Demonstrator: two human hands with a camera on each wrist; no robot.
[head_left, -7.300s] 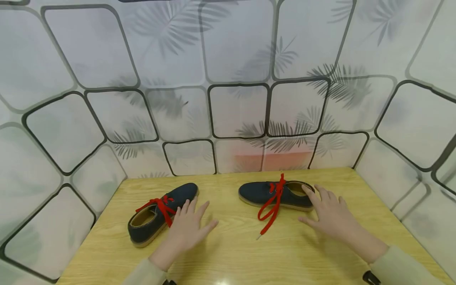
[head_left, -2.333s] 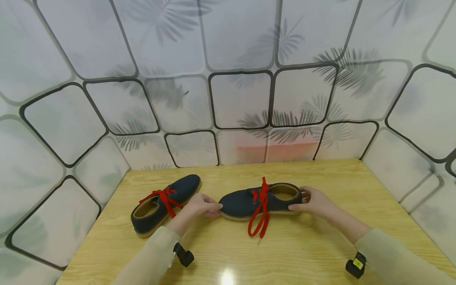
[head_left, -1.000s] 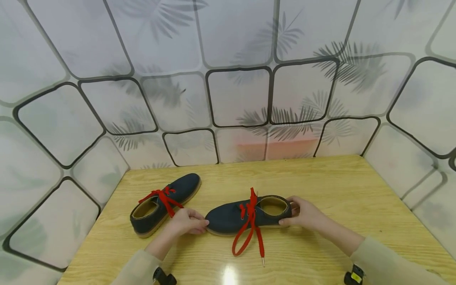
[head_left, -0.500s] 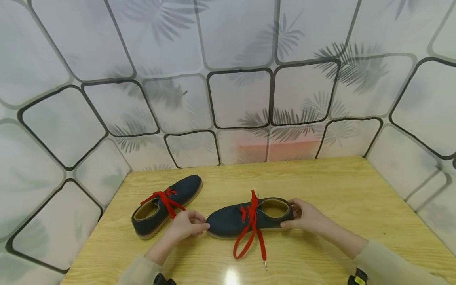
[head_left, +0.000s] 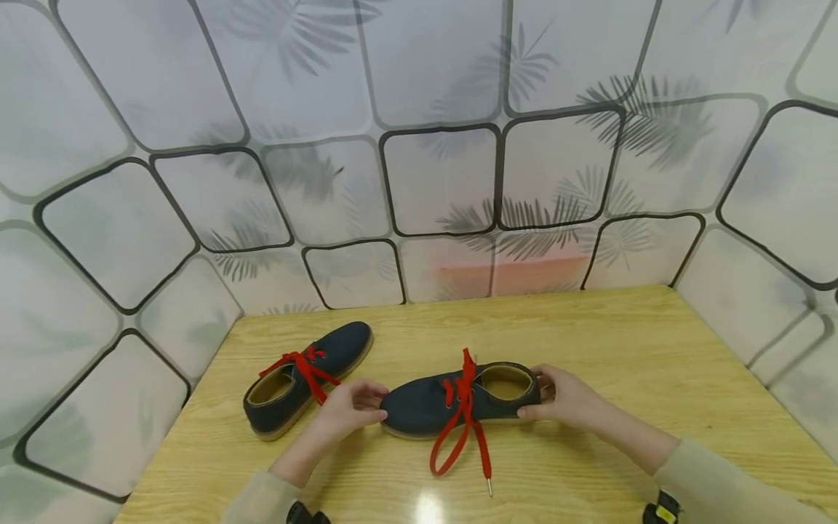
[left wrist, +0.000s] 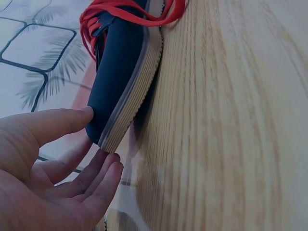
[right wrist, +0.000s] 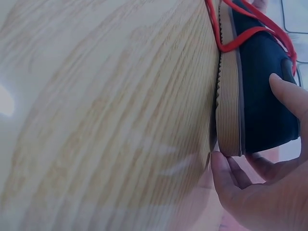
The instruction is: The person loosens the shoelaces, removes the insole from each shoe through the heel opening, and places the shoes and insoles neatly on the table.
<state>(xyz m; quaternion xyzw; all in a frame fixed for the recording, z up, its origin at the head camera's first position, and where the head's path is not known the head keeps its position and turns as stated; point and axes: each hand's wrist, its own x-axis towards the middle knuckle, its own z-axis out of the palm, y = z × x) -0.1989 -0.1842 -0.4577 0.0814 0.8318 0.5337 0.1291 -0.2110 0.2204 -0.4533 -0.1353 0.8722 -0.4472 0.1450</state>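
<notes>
A navy shoe (head_left: pixel 415 407) with red laces (head_left: pixel 465 397) lies sole down in front of me, toe to the left. My left hand (head_left: pixel 347 409) holds its toe: in the left wrist view the thumb touches the upper and the fingertips reach the edge of the ridged tan sole (left wrist: pixel 127 108). Around the heel, my right hand (head_left: pixel 571 397) grips with the thumb on the near side; the right wrist view shows fingers at the sole's heel end (right wrist: pixel 229 130). One lace loop and a metal-tipped end hang toward me. The matching shoe (head_left: pixel 343 346) sits left, angled, its red laces tied.
Both shoes rest on a light wood-grain table (head_left: pixel 609 335). A pale patterned wall covering (head_left: pixel 439 182) closes off the back and both sides. Dark wrist cameras (head_left: pixel 663 507) sit below the sleeves.
From spread and empty, both hands have come to hold the right-hand shoe. It has moved nearer and leftward. In the last half second the left fingers spread slightly at the toe; the shoe barely moved.
</notes>
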